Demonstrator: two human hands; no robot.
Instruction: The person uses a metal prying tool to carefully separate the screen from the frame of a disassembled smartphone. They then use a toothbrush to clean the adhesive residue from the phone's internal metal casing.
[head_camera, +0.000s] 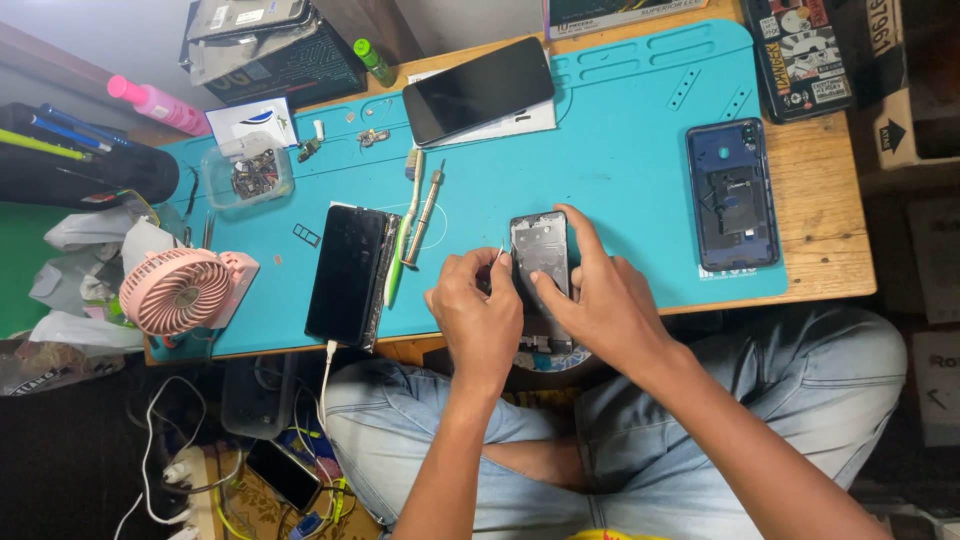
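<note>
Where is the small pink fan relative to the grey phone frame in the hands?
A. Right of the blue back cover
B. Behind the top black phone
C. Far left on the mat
C: the small pink fan sits at the teal mat's left edge, far left of the grey phone frame.

A wooden table (820, 210) bears a teal work mat (640, 120).

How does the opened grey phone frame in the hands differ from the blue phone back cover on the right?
The opened grey phone frame is gripped by both hands, left hand and right hand; the blue phone back cover lies untouched. The frame sits at the turquoise mat's near edge, the cover at its right edge. Both stand lengthwise.
</note>
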